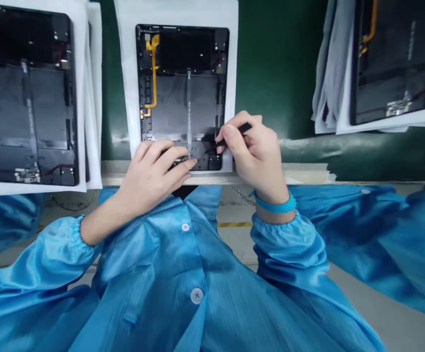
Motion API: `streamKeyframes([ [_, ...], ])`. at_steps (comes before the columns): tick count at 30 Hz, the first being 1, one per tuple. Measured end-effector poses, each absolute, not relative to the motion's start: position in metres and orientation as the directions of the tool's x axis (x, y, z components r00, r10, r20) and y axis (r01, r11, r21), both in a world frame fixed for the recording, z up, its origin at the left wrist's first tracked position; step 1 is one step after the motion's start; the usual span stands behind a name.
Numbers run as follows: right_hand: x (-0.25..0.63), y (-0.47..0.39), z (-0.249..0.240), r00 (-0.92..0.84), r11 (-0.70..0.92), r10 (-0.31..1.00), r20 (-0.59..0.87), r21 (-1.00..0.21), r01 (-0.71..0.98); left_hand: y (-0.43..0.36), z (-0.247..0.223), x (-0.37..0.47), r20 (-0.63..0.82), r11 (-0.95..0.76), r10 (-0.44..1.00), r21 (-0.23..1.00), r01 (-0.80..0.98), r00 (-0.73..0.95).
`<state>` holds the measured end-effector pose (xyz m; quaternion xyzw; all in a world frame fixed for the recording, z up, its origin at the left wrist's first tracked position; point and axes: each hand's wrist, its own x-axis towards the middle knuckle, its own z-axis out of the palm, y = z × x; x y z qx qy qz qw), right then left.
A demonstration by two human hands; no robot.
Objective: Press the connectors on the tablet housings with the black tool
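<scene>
An opened tablet housing (205, 107) lies before me, with an orange flex cable (154, 73) on its left and a grey ribbon cable (189, 107) down its middle. My left hand (153, 168) rests over the lower edge. Its fingers are bent onto a small circuit board (178, 161), which they partly hide, and the thumb sits at the rim. Held like a pen in my right hand (254, 149) are black tweezers (245, 128). Their tip points down-left to the housing's lower right, near a thin wire and the left fingertips; exact contact is too small to tell.
White sheets (126, 63) lie under the housing on a green work surface (281, 58). Similar tablet housings stand on the left (47, 98) and right (391, 63). Blue sleeves of other people (344, 215) show at both sides below the table's front edge.
</scene>
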<state>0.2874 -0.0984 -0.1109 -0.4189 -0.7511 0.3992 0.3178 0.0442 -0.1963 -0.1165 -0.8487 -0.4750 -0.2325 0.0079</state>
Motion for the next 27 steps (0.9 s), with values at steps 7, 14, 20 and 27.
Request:
streamKeyframes([
  [7,0.29,-0.101,-0.115,-0.398,0.394,0.886,0.238,-0.839,0.375,-0.188,-0.107,0.038,0.429,-0.632,0.707,0.027,0.775,0.562],
  [14,0.294,-0.103,-0.122,-0.382,0.382,0.893,0.24,-0.851,0.36,-0.185,-0.107,0.032,0.405,-0.688,0.664,0.004,0.725,0.628],
  [20,0.292,-0.103,-0.111,-0.482,0.49,0.835,0.265,-0.756,0.433,-0.188,-0.114,0.028,0.377,-0.673,0.706,0.094,0.734,0.599],
  [27,0.3,-0.104,-0.111,-0.507,0.544,0.814,0.284,-0.679,0.492,-0.184,-0.11,0.023,0.375,-0.689,0.688,0.069,0.722,0.621],
])
